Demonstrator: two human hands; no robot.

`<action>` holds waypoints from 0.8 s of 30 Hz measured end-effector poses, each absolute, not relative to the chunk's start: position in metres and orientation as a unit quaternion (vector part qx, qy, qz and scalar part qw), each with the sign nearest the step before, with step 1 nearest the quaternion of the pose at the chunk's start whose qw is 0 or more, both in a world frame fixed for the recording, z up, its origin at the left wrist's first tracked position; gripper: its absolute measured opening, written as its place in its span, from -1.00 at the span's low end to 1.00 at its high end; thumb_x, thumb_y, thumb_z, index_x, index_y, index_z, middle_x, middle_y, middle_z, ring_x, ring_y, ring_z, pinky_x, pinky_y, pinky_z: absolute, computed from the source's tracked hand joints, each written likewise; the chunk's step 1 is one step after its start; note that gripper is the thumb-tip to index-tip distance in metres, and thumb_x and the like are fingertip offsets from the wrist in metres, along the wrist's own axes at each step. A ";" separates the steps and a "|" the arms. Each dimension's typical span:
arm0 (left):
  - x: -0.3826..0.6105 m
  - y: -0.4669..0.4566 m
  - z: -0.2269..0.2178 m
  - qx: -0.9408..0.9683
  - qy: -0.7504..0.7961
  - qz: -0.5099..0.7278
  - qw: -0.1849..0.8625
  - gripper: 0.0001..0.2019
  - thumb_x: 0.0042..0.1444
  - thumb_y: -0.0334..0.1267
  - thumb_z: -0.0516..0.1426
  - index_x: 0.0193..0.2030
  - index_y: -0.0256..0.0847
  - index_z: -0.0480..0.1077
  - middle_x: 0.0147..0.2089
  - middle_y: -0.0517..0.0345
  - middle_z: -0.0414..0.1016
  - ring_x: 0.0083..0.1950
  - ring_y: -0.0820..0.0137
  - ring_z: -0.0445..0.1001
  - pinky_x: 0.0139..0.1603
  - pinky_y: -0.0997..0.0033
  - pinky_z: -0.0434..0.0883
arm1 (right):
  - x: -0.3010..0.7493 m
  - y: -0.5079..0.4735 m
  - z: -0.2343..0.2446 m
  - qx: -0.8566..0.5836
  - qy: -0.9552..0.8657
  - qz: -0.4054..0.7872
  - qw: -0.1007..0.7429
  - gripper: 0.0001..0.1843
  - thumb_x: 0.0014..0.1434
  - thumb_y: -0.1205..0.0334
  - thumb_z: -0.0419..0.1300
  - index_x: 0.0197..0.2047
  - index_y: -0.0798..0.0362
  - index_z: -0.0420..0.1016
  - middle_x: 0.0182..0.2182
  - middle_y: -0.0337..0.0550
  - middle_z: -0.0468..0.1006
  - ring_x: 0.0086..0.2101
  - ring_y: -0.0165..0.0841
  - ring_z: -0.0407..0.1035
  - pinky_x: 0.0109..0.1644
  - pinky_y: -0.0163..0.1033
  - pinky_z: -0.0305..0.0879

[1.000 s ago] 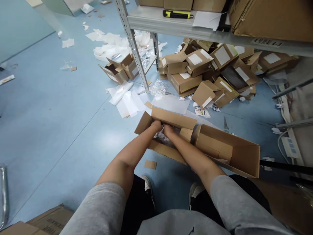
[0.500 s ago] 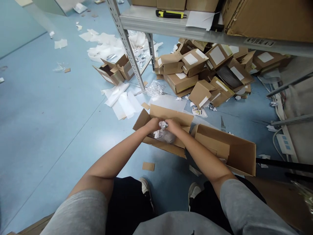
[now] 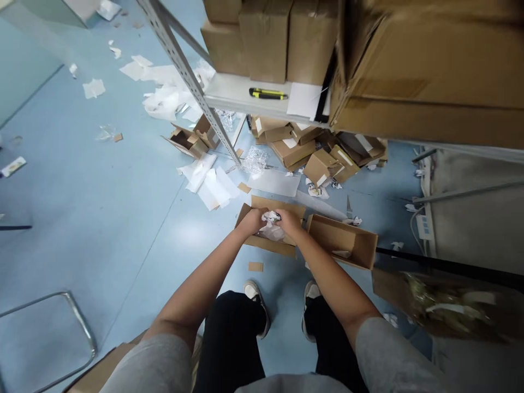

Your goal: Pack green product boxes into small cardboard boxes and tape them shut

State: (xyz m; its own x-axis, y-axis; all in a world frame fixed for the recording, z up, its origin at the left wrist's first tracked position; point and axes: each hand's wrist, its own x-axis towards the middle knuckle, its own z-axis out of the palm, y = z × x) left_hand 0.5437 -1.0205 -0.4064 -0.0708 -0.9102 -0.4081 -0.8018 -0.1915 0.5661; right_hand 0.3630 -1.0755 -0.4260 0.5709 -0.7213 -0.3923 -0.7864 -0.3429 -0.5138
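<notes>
Our left hand [image 3: 252, 221] and right hand [image 3: 290, 221], fingers curled, clutch crumpled white paper [image 3: 271, 217] over an open cardboard carton [image 3: 262, 244] at 12 o'clock. A slack grip could drop it.

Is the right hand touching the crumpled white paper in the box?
Touching: the head view shows the right hand against the crumpled white paper.

Yellow-black utility knife [image 3: 267, 93] on metal shelf [image 3: 229, 93]; opened cardboard boxes [image 3: 292, 150] heaped beneath; white paper sheets [image 3: 207, 188], bubble wrap [image 3: 254, 160] strewn on blue floor [image 3: 98, 218].
</notes>
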 end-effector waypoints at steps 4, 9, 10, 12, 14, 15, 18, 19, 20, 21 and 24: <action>0.517 -1.019 -0.291 0.687 -0.619 -0.377 0.049 -0.54 0.10 -0.49 0.18 0.14 -0.12 0.56 0.09 0.01 0.67 0.17 0.16 0.58 0.23 0.29 0.46 | 0.339 -1.064 -0.310 -0.798 0.494 0.049 0.342 -0.73 0.25 0.19 0.38 0.03 -0.09 0.62 -0.03 -0.09 0.69 0.02 -0.11 0.50 -0.02 -0.21 0.30; 0.488 -1.008 -0.135 0.639 -0.650 -0.405 0.070 -0.58 0.11 -0.49 0.19 0.09 -0.12 0.56 0.05 0.05 0.67 0.14 0.19 0.59 0.20 0.30 0.46 | 0.301 -1.039 -0.145 -0.781 0.523 0.045 0.339 -0.78 0.26 0.16 0.37 -0.01 -0.09 0.62 -0.02 -0.11 0.68 0.03 -0.14 0.51 -0.03 -0.24 0.30; 0.482 -1.005 -0.107 0.627 -0.661 -0.405 0.074 -0.61 0.11 -0.48 0.19 0.07 -0.13 0.56 0.03 0.05 0.67 0.12 0.19 0.60 0.19 0.31 0.46 | 0.294 -1.034 -0.113 -0.776 0.533 0.041 0.335 -0.77 0.26 0.16 0.37 -0.01 -0.09 0.62 -0.02 -0.12 0.68 0.03 -0.14 0.51 -0.03 -0.24 0.30; 0.471 -0.999 -0.057 0.612 -0.679 -0.398 0.075 -0.63 0.12 -0.48 0.19 0.05 -0.13 0.56 0.01 0.04 0.67 0.10 0.19 0.61 0.16 0.32 0.47 | 0.280 -1.021 -0.055 -0.764 0.554 0.030 0.329 -0.78 0.25 0.17 0.38 -0.02 -0.10 0.62 -0.03 -0.12 0.68 0.03 -0.14 0.51 -0.02 -0.24 0.29; 0.459 -0.994 -0.014 0.594 -0.702 -0.387 0.072 -0.64 0.13 -0.48 0.19 0.05 -0.14 0.55 0.01 0.03 0.67 0.09 0.18 0.61 0.13 0.31 0.47 | 0.267 -1.005 -0.005 -0.750 0.578 0.015 0.321 -0.78 0.24 0.18 0.39 -0.03 -0.10 0.63 -0.03 -0.12 0.67 0.04 -0.14 0.50 0.00 -0.23 0.29; 0.453 -0.992 0.004 0.579 -0.717 -0.383 0.070 -0.65 0.13 -0.48 0.19 0.05 -0.15 0.55 0.00 0.02 0.66 0.08 0.17 0.61 0.13 0.30 0.47 | 0.259 -0.996 0.016 -0.742 0.591 0.005 0.316 -0.78 0.23 0.19 0.39 -0.03 -0.09 0.63 -0.03 -0.11 0.67 0.04 -0.14 0.50 0.00 -0.23 0.29; 0.427 -0.989 0.051 0.496 -0.770 -0.394 0.077 -0.65 0.12 -0.51 0.19 0.04 -0.19 0.55 -0.01 0.01 0.66 0.05 0.17 0.61 0.11 0.29 0.46 | 0.233 -0.961 0.066 -0.705 0.643 -0.025 0.297 -0.75 0.22 0.22 0.40 -0.02 -0.06 0.62 -0.03 -0.11 0.66 0.03 -0.15 0.50 0.00 -0.23 0.27; 0.416 -0.987 0.064 0.458 -0.787 -0.405 0.080 -0.66 0.11 -0.52 0.19 0.02 -0.19 0.56 -0.02 0.03 0.67 0.03 0.19 0.61 0.09 0.30 0.45 | 0.223 -0.946 0.080 -0.689 0.662 -0.038 0.291 -0.75 0.22 0.23 0.40 -0.01 -0.06 0.62 -0.03 -0.11 0.66 0.03 -0.15 0.49 0.00 -0.24 0.27; 0.402 -0.985 0.077 0.418 -0.803 -0.417 0.079 -0.68 0.11 -0.51 0.19 -0.01 -0.19 0.56 -0.04 0.05 0.67 0.00 0.21 0.61 0.07 0.31 0.45 | 0.211 -0.930 0.093 -0.672 0.682 -0.053 0.285 -0.75 0.22 0.23 0.40 -0.01 -0.06 0.62 -0.04 -0.12 0.66 0.03 -0.16 0.49 -0.01 -0.24 0.26; 0.387 -0.982 0.089 0.377 -0.818 -0.427 0.077 -0.71 0.11 -0.50 0.20 -0.04 -0.18 0.56 -0.06 0.07 0.67 -0.02 0.22 0.60 0.05 0.32 0.45 | 0.200 -0.913 0.105 -0.651 0.703 -0.069 0.277 -0.75 0.22 0.23 0.40 -0.02 -0.06 0.62 -0.04 -0.13 0.66 0.03 -0.17 0.49 -0.01 -0.25 0.26; 0.328 -0.965 0.121 0.258 -0.867 -0.422 0.058 -0.78 0.13 -0.46 0.22 -0.10 -0.18 0.55 -0.10 0.09 0.65 -0.05 0.24 0.58 0.00 0.35 0.43 | 0.161 -0.852 0.136 -0.577 0.770 -0.117 0.248 -0.74 0.21 0.24 0.41 -0.02 -0.06 0.63 -0.07 -0.13 0.66 -0.01 -0.19 0.50 -0.05 -0.26 0.25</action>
State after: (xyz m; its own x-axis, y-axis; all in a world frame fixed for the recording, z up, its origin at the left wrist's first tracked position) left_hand 0.3280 -0.9646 0.1211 -0.8599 -0.4969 -0.1171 -0.3986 0.5102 0.7621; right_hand 0.1606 -0.8522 0.1358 -0.2115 -0.9458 -0.2464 -0.8304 0.3068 -0.4650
